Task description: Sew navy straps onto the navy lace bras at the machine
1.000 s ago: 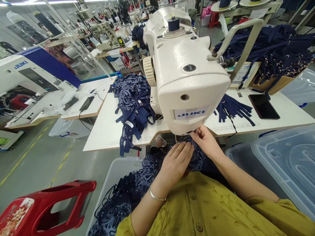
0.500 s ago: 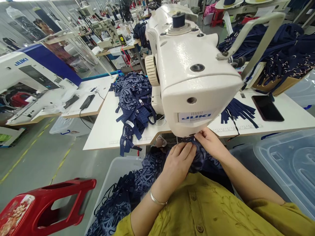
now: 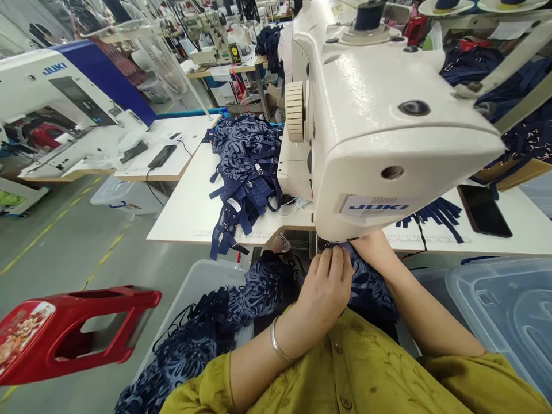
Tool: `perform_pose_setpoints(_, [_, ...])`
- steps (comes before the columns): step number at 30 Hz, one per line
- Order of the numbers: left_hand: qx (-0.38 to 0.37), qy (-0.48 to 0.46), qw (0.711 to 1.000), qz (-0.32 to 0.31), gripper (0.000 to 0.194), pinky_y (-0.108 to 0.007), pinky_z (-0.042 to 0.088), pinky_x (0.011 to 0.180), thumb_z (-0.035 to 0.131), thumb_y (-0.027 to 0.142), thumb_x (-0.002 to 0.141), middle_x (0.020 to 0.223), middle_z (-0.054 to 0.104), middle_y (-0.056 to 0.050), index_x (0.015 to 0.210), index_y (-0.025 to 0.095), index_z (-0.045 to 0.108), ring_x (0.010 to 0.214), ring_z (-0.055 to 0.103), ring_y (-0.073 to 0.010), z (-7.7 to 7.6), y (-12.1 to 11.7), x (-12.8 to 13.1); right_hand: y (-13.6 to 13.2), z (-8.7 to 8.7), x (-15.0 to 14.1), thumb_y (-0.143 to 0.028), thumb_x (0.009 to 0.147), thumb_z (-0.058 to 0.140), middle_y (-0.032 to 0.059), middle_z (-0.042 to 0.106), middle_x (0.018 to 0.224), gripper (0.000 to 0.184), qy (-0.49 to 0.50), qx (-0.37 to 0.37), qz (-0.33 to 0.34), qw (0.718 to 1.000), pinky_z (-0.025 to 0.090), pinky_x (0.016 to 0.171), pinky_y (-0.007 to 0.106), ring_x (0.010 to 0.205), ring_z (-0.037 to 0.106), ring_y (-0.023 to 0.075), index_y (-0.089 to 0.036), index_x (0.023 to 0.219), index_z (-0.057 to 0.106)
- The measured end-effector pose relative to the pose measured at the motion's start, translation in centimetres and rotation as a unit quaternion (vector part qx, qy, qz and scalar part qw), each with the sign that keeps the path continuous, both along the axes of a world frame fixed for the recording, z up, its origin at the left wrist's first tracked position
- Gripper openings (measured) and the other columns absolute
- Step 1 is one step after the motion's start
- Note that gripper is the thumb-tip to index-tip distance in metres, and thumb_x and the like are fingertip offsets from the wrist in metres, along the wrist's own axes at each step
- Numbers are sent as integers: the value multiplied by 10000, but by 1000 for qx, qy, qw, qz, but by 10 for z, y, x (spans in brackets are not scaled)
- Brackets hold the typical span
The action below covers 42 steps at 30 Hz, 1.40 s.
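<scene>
A navy patterned garment lies under the head of the white sewing machine and hangs towards my lap. My left hand, with a silver bangle at the wrist, has its fingers bent together and closed on the garment's edge, just in front of the needle area. Close beside it, my right hand reaches in from the right and grips the same garment. Its fingertips are hidden behind the machine head, as is the needle. More navy patterned garments fill a clear bin at my left.
Left of the machine, a pile of navy garments lies on the white table. Navy straps and a phone are on the right side. A red stool stands on the floor; a translucent lid is at right.
The view has shifted closer to the machine, which now sits larger and further right. My right fingers have gone further behind the machine head; both hands stay at the garment.
</scene>
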<state>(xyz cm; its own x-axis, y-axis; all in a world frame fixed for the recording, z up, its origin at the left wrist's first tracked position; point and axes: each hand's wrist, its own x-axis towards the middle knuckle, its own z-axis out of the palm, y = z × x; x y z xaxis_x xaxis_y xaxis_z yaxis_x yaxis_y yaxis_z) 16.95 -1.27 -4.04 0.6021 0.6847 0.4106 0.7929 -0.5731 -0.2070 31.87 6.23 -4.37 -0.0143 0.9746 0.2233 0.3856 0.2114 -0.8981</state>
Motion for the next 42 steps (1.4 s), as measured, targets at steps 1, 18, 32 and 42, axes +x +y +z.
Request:
perform_pose_setpoints(1, [-3, 4, 1000, 3, 365, -367, 502, 883, 451, 270, 979, 1186, 618, -154, 1255, 55, 553, 1064, 594, -240, 0, -1, 1, 0, 0, 0, -261, 769, 578, 61, 737, 892, 256, -4, 0, 2, 1000, 501, 893, 441, 1048, 628, 302, -241, 996, 696])
perform_pose_setpoints(18, [15, -5, 999, 31, 360, -371, 506, 843, 473, 262, 969, 1159, 630, -155, 1233, 40, 579, 1028, 599, -249, 2, -2, 8, 5, -13, 3, -265, 746, 597, 84, 731, 934, 184, -35, 49, -30, 998, 454, 974, 478, 1092, 611, 318, -238, 908, 678])
perform_pose_setpoints(32, [1, -27, 998, 59, 395, -341, 490, 889, 435, 323, 980, 1184, 624, -146, 1237, 60, 579, 1054, 593, -229, -2, -4, 3, 10, -19, 1, -281, 775, 542, 96, 740, 949, 238, -63, 90, -14, 994, 479, 952, 456, 988, 658, 279, -193, 955, 670])
perform_pose_setpoints(42, [-16, 0, 1000, 26, 394, -316, 484, 917, 390, 285, 998, 1235, 605, -120, 1288, 72, 550, 1078, 570, -207, 4, -5, -3, 9, -23, 1, -283, 764, 549, 93, 747, 938, 262, -53, 61, -22, 996, 471, 959, 461, 1020, 657, 287, -183, 961, 690])
